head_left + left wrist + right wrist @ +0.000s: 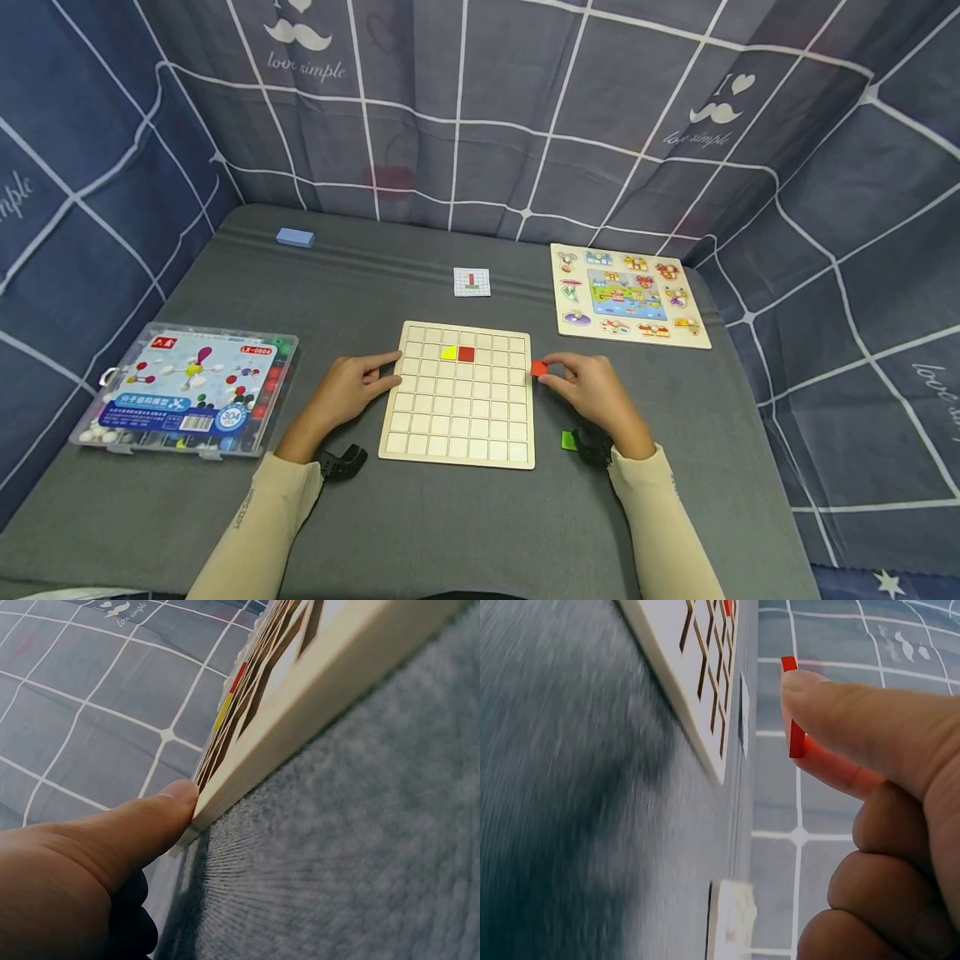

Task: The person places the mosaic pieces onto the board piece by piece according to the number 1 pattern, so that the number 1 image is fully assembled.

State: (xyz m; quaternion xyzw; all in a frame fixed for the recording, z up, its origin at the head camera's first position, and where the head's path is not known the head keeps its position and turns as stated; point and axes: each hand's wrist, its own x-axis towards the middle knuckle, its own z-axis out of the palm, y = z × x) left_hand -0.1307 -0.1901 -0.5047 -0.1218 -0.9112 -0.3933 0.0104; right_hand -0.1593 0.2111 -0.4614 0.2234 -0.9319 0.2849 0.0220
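Observation:
A pale wooden grid board (pixel 457 407) lies flat before me, with a yellow square tile (pixel 448 352) and a red square tile (pixel 466 354) side by side in its upper rows. My left hand (pixel 347 390) touches the board's left edge with straight index finger and thumb; the left wrist view shows the thumb tip (pixel 180 791) right at the rim. Another red square tile (pixel 796 742) is pinched between the thumb and index finger of my right hand (pixel 592 390), just off the board's right edge. The other right fingers are curled under.
A green tile (pixel 568 440) lies beside my right wrist, partly covered by its strap. Behind the board is a small printed card (pixel 471 282). A picture puzzle board (pixel 697 340) stands back right, a plastic case (pixel 187 392) left, a blue block (pixel 295 238) far left.

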